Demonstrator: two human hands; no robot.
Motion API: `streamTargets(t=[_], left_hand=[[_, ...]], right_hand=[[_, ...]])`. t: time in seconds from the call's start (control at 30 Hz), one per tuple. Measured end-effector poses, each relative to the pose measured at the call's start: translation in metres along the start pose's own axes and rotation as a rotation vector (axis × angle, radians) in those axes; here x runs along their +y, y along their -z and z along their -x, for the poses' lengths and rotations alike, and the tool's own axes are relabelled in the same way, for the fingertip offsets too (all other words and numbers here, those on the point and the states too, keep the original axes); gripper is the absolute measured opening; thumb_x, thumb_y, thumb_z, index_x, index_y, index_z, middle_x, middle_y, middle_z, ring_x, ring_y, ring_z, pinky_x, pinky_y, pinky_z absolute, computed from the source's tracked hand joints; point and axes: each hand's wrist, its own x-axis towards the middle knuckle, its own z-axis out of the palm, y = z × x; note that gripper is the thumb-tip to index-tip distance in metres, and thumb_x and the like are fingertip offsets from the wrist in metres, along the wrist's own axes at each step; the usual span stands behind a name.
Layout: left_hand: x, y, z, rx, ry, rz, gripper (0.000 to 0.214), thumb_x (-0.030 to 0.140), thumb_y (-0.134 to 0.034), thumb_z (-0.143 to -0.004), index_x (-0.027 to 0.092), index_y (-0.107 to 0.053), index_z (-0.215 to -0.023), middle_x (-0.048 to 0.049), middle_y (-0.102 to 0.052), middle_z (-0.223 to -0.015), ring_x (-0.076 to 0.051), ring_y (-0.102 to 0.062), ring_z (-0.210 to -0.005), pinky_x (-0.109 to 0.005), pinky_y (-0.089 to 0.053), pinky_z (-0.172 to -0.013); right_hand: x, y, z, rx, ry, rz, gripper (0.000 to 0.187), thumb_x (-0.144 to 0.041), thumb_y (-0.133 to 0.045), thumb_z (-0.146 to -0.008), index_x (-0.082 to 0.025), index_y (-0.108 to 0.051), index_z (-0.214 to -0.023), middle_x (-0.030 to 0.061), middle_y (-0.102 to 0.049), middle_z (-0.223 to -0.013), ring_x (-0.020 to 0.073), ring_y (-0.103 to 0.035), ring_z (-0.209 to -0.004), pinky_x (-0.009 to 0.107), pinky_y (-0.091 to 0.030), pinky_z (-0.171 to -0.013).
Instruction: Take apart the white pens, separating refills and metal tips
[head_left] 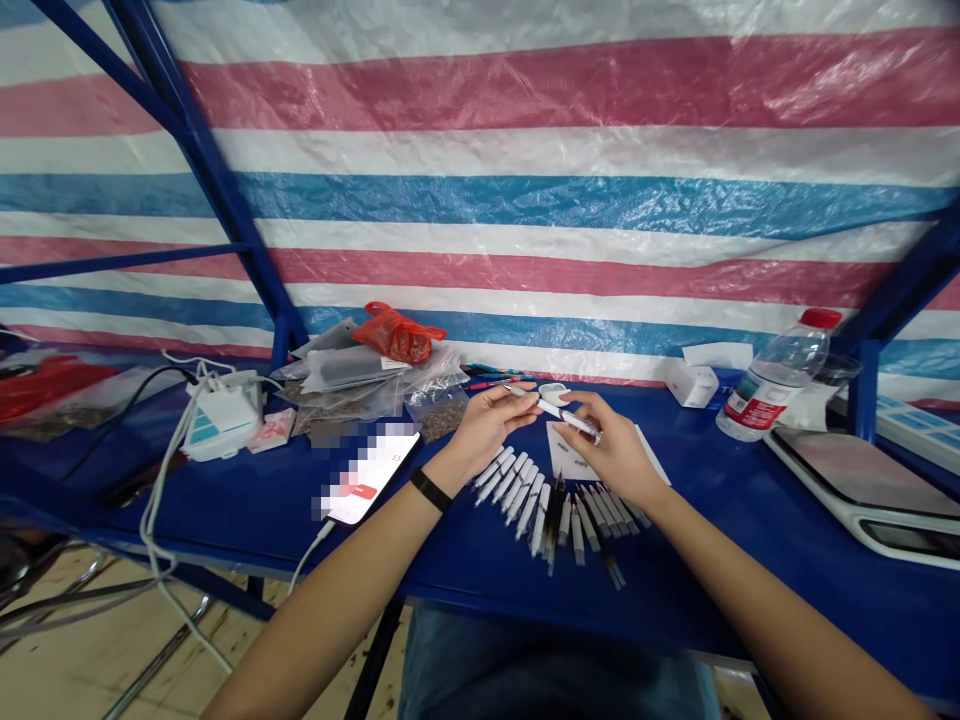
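My left hand [486,428], with a black band on the wrist, pinches a slim pen part [516,391] with a pointed end. In my right hand [619,455], fingers are closed around a white pen barrel [559,411] with dark marking. The two pieces are nearly in line; whether they touch is hard to tell. Below my hands lies a fan of pen parts: white barrels [517,490] on the left, dark thin refills [553,512] in the middle, grey-tipped pieces [577,530] on the right. A white printed sheet [564,455] lies partly under my right hand.
A lit phone [375,478] on a cable lies left, near plastic bags [352,385] and a red bag [397,332]. A white power strip [225,415] sits farther left. To the right stand a bottle [776,375], a small box [690,383] and a scale [877,490] on the blue table [465,560].
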Motion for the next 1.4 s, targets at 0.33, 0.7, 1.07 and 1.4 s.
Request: streamTargets(t=[0.33, 0.7, 1.07, 1.4], left_hand=[[0.002, 0.002, 0.0, -0.025, -0.001, 0.042, 0.027, 0.02, -0.097, -0.058, 0.015, -0.078, -0.077, -0.0008, -0.074, -0.077, -0.013, -0.069, -0.078, -0.032, -0.055, -0.088], [0.003, 0.001, 0.0, -0.067, 0.002, 0.004, 0.029, 0.025, -0.097, -0.058, 0.015, -0.075, -0.075, -0.0015, -0.075, -0.083, -0.013, -0.069, -0.08, -0.03, -0.055, -0.086], [0.003, 0.002, 0.001, -0.031, -0.023, -0.029, 0.03, 0.027, -0.096, -0.06, 0.016, -0.073, -0.076, -0.0006, -0.073, -0.08, -0.014, -0.068, -0.081, -0.032, -0.055, -0.088], [0.0, 0.001, 0.001, -0.007, -0.035, -0.039, 0.032, 0.031, -0.097, -0.058, 0.016, -0.074, -0.074, -0.0015, -0.074, -0.083, -0.013, -0.069, -0.079, -0.032, -0.055, -0.088]], right_hand=[[0.002, 0.003, 0.0, -0.06, 0.153, 0.362, 0.048, -0.053, -0.039, -0.105, -0.019, -0.073, -0.102, 0.007, -0.071, -0.065, 0.0234, -0.064, -0.06, 0.033, -0.046, -0.066], [-0.01, -0.003, -0.002, -0.416, -0.521, -0.574, 0.068, -0.083, -0.047, -0.085, -0.018, -0.067, -0.079, -0.0059, -0.042, -0.042, 0.0123, -0.037, -0.041, 0.028, -0.034, -0.049], [-0.01, -0.003, -0.001, -0.258, -0.347, -0.331, 0.06, -0.078, -0.047, -0.087, -0.021, -0.064, -0.077, -0.0058, -0.04, -0.046, 0.0133, -0.035, -0.045, 0.03, -0.031, -0.052], [-0.009, -0.005, 0.001, -0.07, -0.127, -0.098, 0.047, -0.067, -0.058, -0.089, -0.023, -0.066, -0.099, -0.0016, -0.057, -0.064, 0.0161, -0.05, -0.056, 0.03, -0.04, -0.058]])
